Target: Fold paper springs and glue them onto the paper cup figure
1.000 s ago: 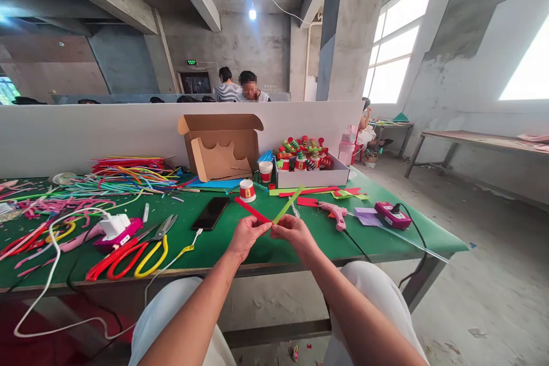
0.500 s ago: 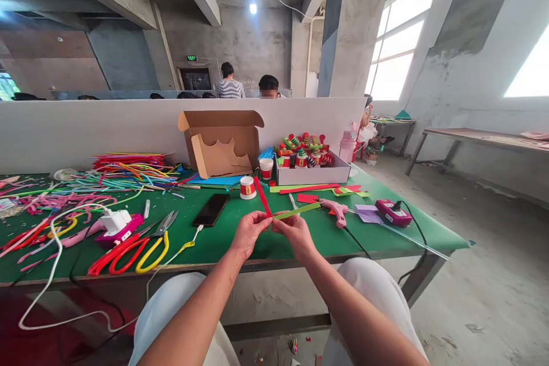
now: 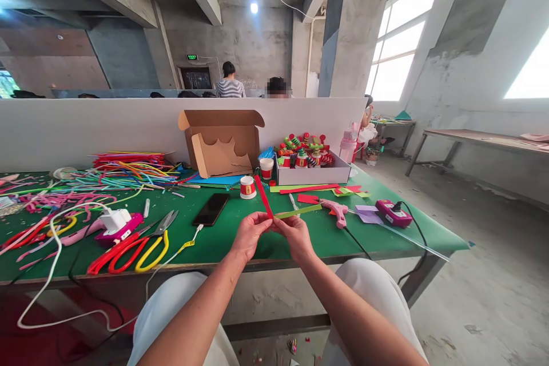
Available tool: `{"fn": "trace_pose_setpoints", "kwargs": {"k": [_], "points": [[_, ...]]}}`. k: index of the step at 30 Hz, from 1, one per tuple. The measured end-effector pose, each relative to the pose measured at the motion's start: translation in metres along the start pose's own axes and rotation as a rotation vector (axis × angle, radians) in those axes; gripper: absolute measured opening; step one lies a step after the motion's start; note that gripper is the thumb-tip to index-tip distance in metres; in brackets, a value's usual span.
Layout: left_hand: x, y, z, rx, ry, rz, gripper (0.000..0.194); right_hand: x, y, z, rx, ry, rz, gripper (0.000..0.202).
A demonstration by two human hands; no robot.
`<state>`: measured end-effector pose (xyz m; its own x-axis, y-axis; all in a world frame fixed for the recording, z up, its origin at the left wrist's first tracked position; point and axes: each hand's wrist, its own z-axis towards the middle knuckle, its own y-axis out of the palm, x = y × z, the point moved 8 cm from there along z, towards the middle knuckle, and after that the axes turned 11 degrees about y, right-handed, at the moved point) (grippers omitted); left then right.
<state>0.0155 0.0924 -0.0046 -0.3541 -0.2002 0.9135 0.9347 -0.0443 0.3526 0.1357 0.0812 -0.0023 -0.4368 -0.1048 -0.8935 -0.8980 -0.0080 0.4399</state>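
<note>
My left hand pinches the lower end of a red paper strip, which points up and slightly left. A green paper strip reaches out to the right from the fingertips of my right hand. The two strips meet at a corner where my fingertips come together, above the table's front part. Just behind the red strip stands a small red and white paper cup. A pink glue gun lies right of the green strip's far end.
Scissors, a phone and a charging cable lie on the green table at left. Behind stand a cardboard box and a white box of paper crafts. A purple power block lies right.
Both hands stay nearly in place, with their fingertips still together. The red strip's lower end has shifted very slightly.
</note>
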Motion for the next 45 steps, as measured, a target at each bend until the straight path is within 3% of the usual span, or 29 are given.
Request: {"fn": "trace_pose_setpoints", "kwargs": {"k": [5,14,19,25,31,34,36,40,45], "points": [[-0.004,-0.001,0.0,0.001,-0.027,0.03,0.034,0.001,0.002,-0.001,-0.008,0.018,0.02,0.029],[0.005,0.001,0.001,0.002,0.087,0.166,0.027,0.002,-0.008,0.003,0.086,0.009,-0.013,0.031],[0.01,-0.006,0.003,0.026,0.066,0.182,0.027,-0.012,-0.026,0.008,0.186,-0.013,0.0,0.034],[0.015,-0.012,0.006,0.014,0.035,0.148,0.027,-0.038,-0.044,0.012,0.204,-0.085,0.034,0.036],[0.02,-0.014,0.007,-0.006,0.002,0.118,0.026,-0.066,-0.075,0.016,0.299,-0.225,0.114,0.035],[0.022,-0.014,0.007,-0.025,-0.02,0.073,0.026,-0.067,-0.085,0.016,0.335,-0.25,0.199,0.035],[0.022,-0.011,0.006,-0.072,-0.043,0.035,0.026,-0.053,-0.074,0.019,0.253,-0.16,0.2,0.035],[0.02,-0.003,0.002,-0.146,-0.069,0.004,0.025,-0.003,-0.025,0.017,-0.02,0.131,0.109,0.033],[0.017,0.002,0.0,-0.159,-0.068,0.015,0.023,0.028,0.006,0.008,-0.164,0.236,0.19,0.032]]}}
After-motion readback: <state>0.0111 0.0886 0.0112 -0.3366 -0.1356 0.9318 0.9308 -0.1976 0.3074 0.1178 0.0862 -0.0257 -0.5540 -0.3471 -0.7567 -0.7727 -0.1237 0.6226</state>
